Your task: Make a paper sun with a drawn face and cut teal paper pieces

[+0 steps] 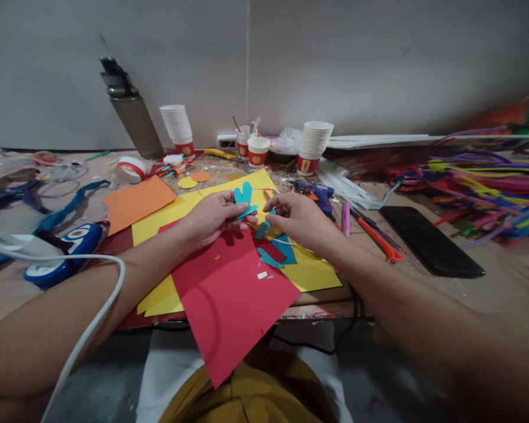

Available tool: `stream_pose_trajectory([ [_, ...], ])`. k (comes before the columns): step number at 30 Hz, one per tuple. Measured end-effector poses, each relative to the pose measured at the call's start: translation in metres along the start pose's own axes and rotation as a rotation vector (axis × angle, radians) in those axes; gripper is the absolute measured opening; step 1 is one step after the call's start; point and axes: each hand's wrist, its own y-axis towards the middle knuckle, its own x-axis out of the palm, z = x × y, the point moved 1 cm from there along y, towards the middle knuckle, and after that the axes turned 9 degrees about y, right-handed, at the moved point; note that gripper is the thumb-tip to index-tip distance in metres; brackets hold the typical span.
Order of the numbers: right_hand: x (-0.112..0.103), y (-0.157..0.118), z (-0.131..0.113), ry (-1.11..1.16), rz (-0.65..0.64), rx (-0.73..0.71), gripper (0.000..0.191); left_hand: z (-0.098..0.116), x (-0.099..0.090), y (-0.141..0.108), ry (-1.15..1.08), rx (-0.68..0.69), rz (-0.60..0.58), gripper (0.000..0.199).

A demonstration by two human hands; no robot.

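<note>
Between thumb and fingers, my left hand (211, 214) pinches a few blue paper strips (245, 197) with rounded ends, fanned out upward. My right hand (297, 220) is closed by thumb and finger on another blue paper strip (263, 228), just right of the fanned ones. Under both hands lies a red paper sheet (233, 299) over yellow paper sheets (315, 273). Near my right hand rest a loose blue paper cutout (270, 258), a small dark red paper piece (278, 251) and white scraps (262, 275).
An orange sheet (139, 202), a tape dispenser (66, 258) and a grey bottle (136, 123) are on the left. Stacked paper cups (315, 147) stand behind. Right of my hands lie a glue gun (324, 200), a red cutter (381, 235), a black phone (429, 241) and colourful pipe cleaners (489, 182).
</note>
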Motion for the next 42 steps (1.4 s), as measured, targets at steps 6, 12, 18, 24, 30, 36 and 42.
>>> stream_pose_trajectory([
  [6, 0.005, 0.0, 0.001, -0.076, -0.082, 0.029, 0.016, 0.0, 0.001, 0.001, -0.009, -0.009, 0.014, 0.014],
  [12, 0.001, 0.001, -0.007, -0.087, 0.061, -0.08, 0.019, 0.002, 0.006, -0.003, 0.04, -0.001, -0.032, 0.019],
  [18, 0.002, 0.004, -0.011, 0.239, 0.111, -0.07, 0.023, 0.005, 0.013, -0.009, 0.192, 0.036, -0.104, 0.018],
  [24, -0.001, 0.003, -0.01, 0.219, 0.126, -0.042, 0.02, 0.005, 0.014, -0.011, 0.184, -0.005, -0.096, 0.018],
  [30, -0.002, 0.006, -0.006, 0.293, 0.115, 0.018, 0.019, 0.006, 0.012, -0.008, 0.15, -0.006, -0.068, 0.019],
  [36, -0.001, 0.005, -0.007, 0.353, 0.109, 0.046, 0.024, 0.006, 0.012, -0.009, 0.169, -0.026, -0.071, 0.018],
  [42, -0.002, 0.004, -0.006, 0.314, 0.095, 0.053, 0.018, 0.004, 0.01, -0.008, 0.125, -0.016, -0.07, 0.02],
])
